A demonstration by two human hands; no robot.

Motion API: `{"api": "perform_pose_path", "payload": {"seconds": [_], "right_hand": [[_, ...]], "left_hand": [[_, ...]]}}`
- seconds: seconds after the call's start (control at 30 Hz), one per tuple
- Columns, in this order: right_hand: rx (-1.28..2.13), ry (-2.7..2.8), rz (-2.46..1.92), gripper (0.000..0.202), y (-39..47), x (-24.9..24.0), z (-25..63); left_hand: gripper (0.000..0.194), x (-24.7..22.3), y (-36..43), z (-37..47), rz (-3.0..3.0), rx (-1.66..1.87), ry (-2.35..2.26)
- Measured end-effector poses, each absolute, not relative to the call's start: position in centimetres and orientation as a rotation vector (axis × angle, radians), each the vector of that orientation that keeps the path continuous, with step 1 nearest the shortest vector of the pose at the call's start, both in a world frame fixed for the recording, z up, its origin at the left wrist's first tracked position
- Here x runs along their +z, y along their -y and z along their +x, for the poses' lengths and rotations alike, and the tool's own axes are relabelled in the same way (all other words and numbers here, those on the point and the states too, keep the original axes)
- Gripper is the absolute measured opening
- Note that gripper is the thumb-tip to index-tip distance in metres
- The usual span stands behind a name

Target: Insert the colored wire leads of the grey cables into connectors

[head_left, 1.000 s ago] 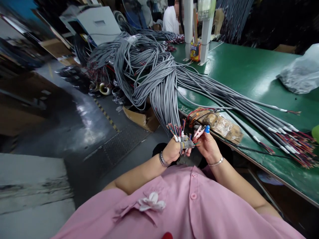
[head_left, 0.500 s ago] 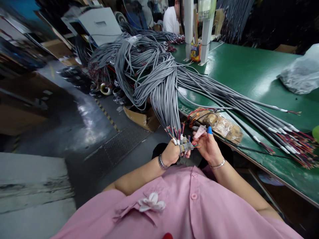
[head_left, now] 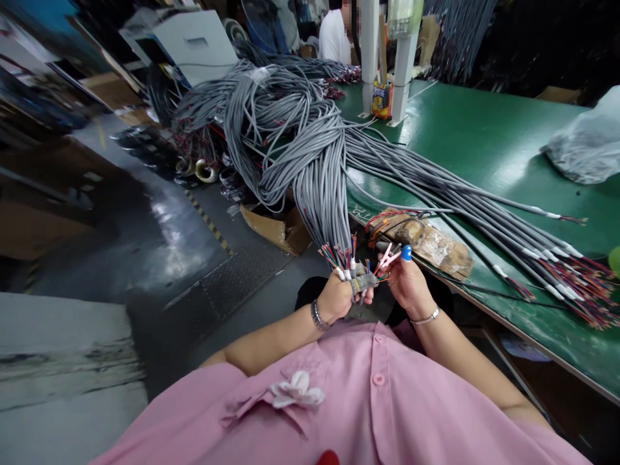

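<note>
My left hand (head_left: 338, 298) is closed around the ends of a thick bundle of grey cables (head_left: 323, 200). Fanned-out coloured wires (head_left: 345, 257) with white sleeves stick up above the fist. A grey knitted wrap (head_left: 364, 283) with a yellow mark covers the thumb area. Close by on the right, my right hand (head_left: 407, 287) pinches a small pink clip (head_left: 387, 258), seen edge-on as crossing arms. Its thumb wears a blue finger cover (head_left: 406, 253). A few thin wires point from the left hand toward the clip; whether they touch it I cannot tell.
On the green table (head_left: 460, 129) lie more grey cables (head_left: 465, 200) with stripped ends at the right. A wooden block (head_left: 436, 248) sits at the table's near edge. A plastic bag (head_left: 586, 145) rests far right, and a cardboard box (head_left: 271, 229) stands below. A person (head_left: 334, 39) is in the background.
The pink clip has turned in my right hand, from its flat side to its edge. My left hand still grips the cables in nearly the same place.
</note>
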State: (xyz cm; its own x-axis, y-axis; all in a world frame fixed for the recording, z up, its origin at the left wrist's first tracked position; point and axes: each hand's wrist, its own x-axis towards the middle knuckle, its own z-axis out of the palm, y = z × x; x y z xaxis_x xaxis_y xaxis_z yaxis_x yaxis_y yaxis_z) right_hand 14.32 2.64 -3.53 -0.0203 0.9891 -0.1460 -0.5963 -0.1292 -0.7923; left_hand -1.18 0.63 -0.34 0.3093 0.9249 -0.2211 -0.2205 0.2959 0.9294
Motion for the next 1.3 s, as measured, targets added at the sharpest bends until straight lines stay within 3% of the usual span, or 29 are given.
{"api": "perform_pose_path", "payload": {"seconds": [0.47,0.67,0.77,0.9,1.1,1.3], "right_hand": [[1.563,0.389,-0.761,0.042,-2.9,-2.3,13.4],[1.701,0.420,-0.694,0.051,-2.4,-2.7,13.9],[1.718,0.413,-0.666,0.043,-2.4,-3.0,14.3],[1.632,0.492,-0.708,0.031,-2.4,-3.4,14.5],[1.375,0.642,-0.762,0.039,-2.2,-4.6,14.2],[1.682,0.500,-0.647,0.041,-2.9,-4.8,14.2]], "left_hand": [[0.037,-0.7,-0.7,-0.9,0.991,0.944,-0.959],[0.035,-0.9,-0.3,-1.3,0.982,0.963,-0.965],[0.035,-1.0,0.1,-1.6,0.979,1.006,-0.942],[0.034,-0.9,0.1,-1.5,0.946,1.030,-0.944],[0.035,-0.6,-0.3,-1.0,0.905,1.040,-0.955],[0.036,-1.0,-0.4,-0.9,0.901,1.049,-0.980]]}}
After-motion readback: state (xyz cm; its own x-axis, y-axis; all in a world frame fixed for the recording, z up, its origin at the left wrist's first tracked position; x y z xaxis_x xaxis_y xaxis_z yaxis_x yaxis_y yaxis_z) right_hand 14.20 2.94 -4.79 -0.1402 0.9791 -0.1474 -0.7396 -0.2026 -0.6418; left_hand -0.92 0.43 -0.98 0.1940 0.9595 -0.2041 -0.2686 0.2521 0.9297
